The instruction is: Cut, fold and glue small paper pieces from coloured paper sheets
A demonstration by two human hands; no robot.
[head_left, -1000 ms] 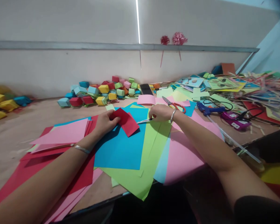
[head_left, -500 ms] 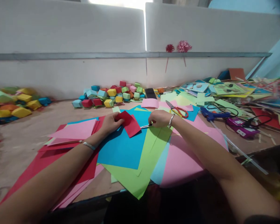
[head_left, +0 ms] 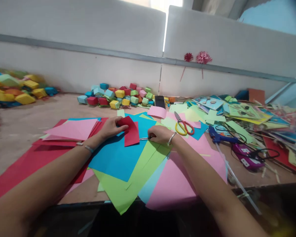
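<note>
My left hand is closed on a piece of red paper, thumb on its near face. Fingers wrapped round the handles, my right hand grips small scissors. Their silver blades point left and reach the red paper's lower right edge; the handles are hidden in my fist. Under both hands lies a blue paper sheet, on top of a green sheet. A stack of pink paper lies left of my left wrist, on larger red sheets.
Scissors with red and yellow handles lie beyond my right wrist. A blue glue gun and a purple power strip with a cable sit at right. Folded paper blocks and a phone-like black object stand along the wall.
The view has tilted. The red paper has turned more upright between my hands, and the scissor blades stay at its right edge. My grip on both looks the same.
</note>
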